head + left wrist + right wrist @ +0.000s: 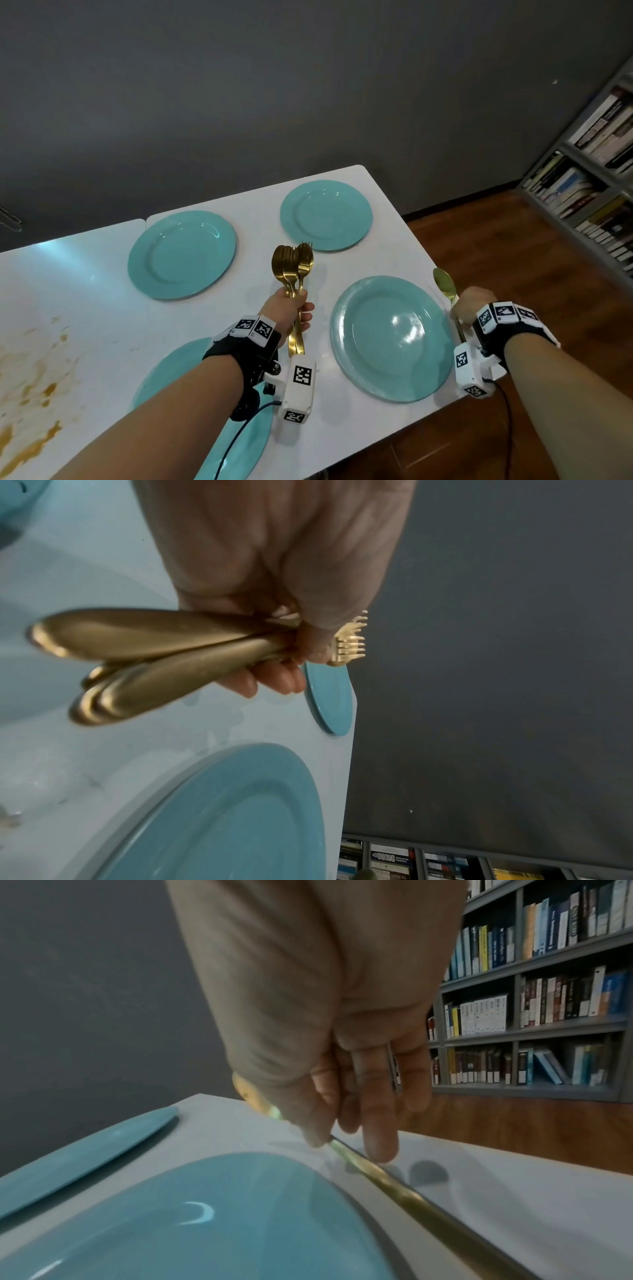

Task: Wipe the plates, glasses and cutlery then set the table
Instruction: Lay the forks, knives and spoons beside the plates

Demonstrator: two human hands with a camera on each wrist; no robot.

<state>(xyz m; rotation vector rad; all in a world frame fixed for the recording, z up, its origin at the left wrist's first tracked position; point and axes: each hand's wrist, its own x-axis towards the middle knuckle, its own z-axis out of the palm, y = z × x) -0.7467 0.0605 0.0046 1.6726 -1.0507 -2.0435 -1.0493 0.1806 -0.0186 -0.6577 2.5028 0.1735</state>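
Several teal plates lie on the white table (85, 284): one far left (182, 254), one far right (325, 215), one near right (392, 337) and one under my left forearm (171, 370). My left hand (291, 310) grips a bundle of gold spoons and forks (293, 265) upright between the plates; the handles (143, 664) fan out in the left wrist view. My right hand (471, 305) pinches a single gold spoon (444, 282) by its handle (387, 1177), just right of the near right plate (212, 1218), low over the table's right edge.
Brown stains (30, 394) mark the table's left part. A bookshelf (596, 164) full of books stands to the right over a wooden floor (507, 260). A dark grey wall (239, 102) runs behind the table.
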